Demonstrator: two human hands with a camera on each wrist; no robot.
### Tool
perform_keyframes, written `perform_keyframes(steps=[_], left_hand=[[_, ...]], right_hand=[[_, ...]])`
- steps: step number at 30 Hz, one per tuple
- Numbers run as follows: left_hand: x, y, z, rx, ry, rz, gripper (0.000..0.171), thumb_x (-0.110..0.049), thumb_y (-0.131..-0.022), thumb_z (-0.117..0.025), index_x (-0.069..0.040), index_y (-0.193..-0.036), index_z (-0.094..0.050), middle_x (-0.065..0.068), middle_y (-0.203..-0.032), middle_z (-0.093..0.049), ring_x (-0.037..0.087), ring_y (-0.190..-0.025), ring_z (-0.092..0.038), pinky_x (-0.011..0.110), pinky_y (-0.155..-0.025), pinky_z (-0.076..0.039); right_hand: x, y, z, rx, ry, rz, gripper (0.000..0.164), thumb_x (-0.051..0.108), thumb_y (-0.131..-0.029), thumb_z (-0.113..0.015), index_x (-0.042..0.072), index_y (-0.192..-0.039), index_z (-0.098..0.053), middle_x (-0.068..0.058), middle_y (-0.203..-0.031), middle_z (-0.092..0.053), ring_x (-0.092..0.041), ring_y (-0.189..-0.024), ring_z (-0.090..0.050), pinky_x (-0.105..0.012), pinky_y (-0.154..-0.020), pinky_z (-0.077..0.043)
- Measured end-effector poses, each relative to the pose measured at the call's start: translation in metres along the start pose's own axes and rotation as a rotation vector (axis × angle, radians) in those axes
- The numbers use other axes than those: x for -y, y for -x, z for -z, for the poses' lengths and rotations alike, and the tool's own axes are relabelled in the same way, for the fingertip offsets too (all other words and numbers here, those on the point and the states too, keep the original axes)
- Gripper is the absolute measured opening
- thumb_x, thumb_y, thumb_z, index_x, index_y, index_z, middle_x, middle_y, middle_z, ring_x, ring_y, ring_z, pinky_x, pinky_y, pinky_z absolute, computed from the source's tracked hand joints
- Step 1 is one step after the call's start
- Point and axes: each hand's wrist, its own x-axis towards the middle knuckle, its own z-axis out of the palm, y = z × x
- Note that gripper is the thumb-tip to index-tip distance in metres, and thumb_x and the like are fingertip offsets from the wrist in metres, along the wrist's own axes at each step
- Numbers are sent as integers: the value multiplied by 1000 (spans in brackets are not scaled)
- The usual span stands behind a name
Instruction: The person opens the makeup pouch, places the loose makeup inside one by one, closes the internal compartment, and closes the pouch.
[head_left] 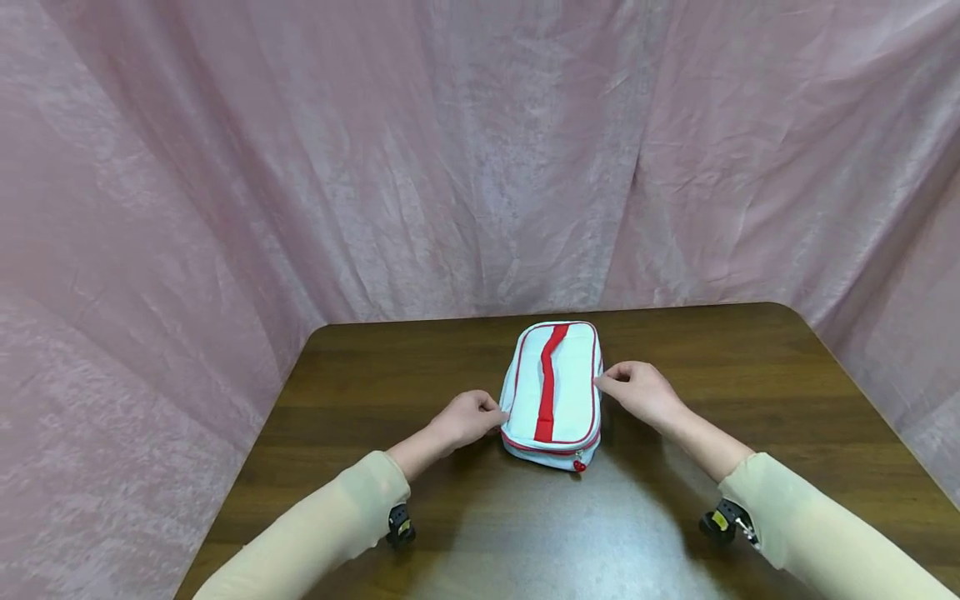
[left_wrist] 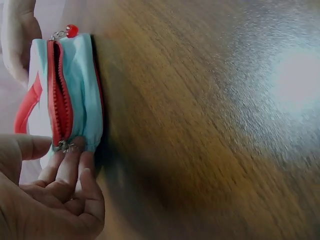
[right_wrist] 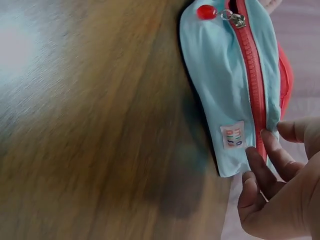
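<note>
A pale blue and white fabric pouch [head_left: 572, 383] with red piping stands on the table, a red strap handle [head_left: 547, 383] running along its top. My left hand [head_left: 467, 419] pinches its left side, thumb at the top edge and fingertips right at a silver zipper slider [left_wrist: 64, 146]. Beside that slider the red zipper [left_wrist: 56, 90] gapes slightly. On the right side, my right hand [head_left: 643, 392] pinches the pouch's upper edge, fingers against the zipper band. A second slider [right_wrist: 237, 20] with a red bead charm [right_wrist: 206, 12] hangs at the near right corner.
The brown wooden table [head_left: 390, 367] has rounded far corners and a bright glare patch in front of the pouch. Pink velvet curtain [head_left: 480, 167] hangs behind and at both sides. A small label [right_wrist: 233, 135] is sewn on the pouch's side.
</note>
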Motion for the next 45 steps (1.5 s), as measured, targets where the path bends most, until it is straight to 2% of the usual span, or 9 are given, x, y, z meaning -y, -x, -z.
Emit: perform_keyframes(steps=[4, 8, 13, 16, 20, 25, 33, 39, 45], left_hand=[[0, 8, 7, -124, 20, -68, 21, -23, -97, -69, -7, -110, -70, 3, -100, -68, 18, -91, -62, 35, -79, -50], [-8, 24, 9, -221, 206, -123, 25, -21, -97, -69, -5, -116, -71, 4, -107, -69, 22, -98, -62, 40, -86, -51], [-28, 54, -12, -69, 495, 17, 28, -24, -96, -73, -4, -115, -73, 7, -104, -71, 26, -93, -66, 39, -80, -55], [-36, 65, -32, 29, 602, 120, 28, -22, -95, -73, -3, -116, -74, 8, -105, -74, 20, -88, -68, 30, -72, -56], [-37, 72, -60, 79, 723, 247, 27, -18, -96, -71, -2, -117, -72, 6, -100, -75, 14, -84, -68, 26, -67, -55], [-35, 73, -83, 50, 823, 355, 29, -15, -96, -70, -2, -121, -69, 4, -94, -70, 16, -86, -66, 28, -69, -56], [-41, 68, -98, 11, 955, 342, 34, -10, -99, -64, 3, -130, -59, 14, -110, -66, 23, -97, -65, 35, -79, -57], [-45, 64, -105, 6, 1046, 323, 33, -8, -101, -61, 6, -129, -52, 15, -118, -64, 24, -102, -65, 41, -89, -56], [-47, 61, -111, -3, 1120, 310, 24, -7, -101, -61, 2, -122, -52, 14, -110, -66, 17, -96, -66, 35, -89, -55]], right_hand=[[-6, 14, 1, -111, 110, 199, 18, 24, -98, -68, 11, -107, -76, -5, -109, -72, -29, -106, -57, -43, -87, -44], [-10, 30, 1, -176, 230, 479, 18, 17, -90, -77, 14, -108, -76, 1, -111, -72, -29, -114, -53, -49, -94, -42], [-10, 39, -1, -174, 420, 849, 31, 18, -79, -85, 16, -109, -77, 4, -112, -71, -28, -116, -56, -53, -95, -42], [-12, 39, -7, -169, 501, 969, 34, 18, -78, -86, 17, -110, -77, 1, -111, -72, -30, -117, -57, -52, -95, -43], [-14, 36, -17, -183, 555, 1036, 28, 17, -80, -84, 17, -108, -78, 1, -107, -72, -29, -113, -59, -50, -92, -46], [-14, 33, -25, -231, 559, 1093, 18, 16, -81, -82, 17, -99, -77, 2, -101, -72, -27, -105, -61, -47, -87, -47], [-10, 31, -31, -331, 510, 1158, 9, 19, -84, -74, 16, -93, -73, 4, -94, -70, -27, -97, -62, -47, -81, -45], [-6, 32, -31, -327, 526, 1106, 8, 22, -87, -75, 17, -93, -74, 5, -94, -70, -26, -97, -60, -47, -82, -45], [-5, 30, -31, -323, 524, 1071, 8, 23, -87, -76, 18, -93, -74, 5, -94, -70, -27, -99, -60, -47, -83, -45]])
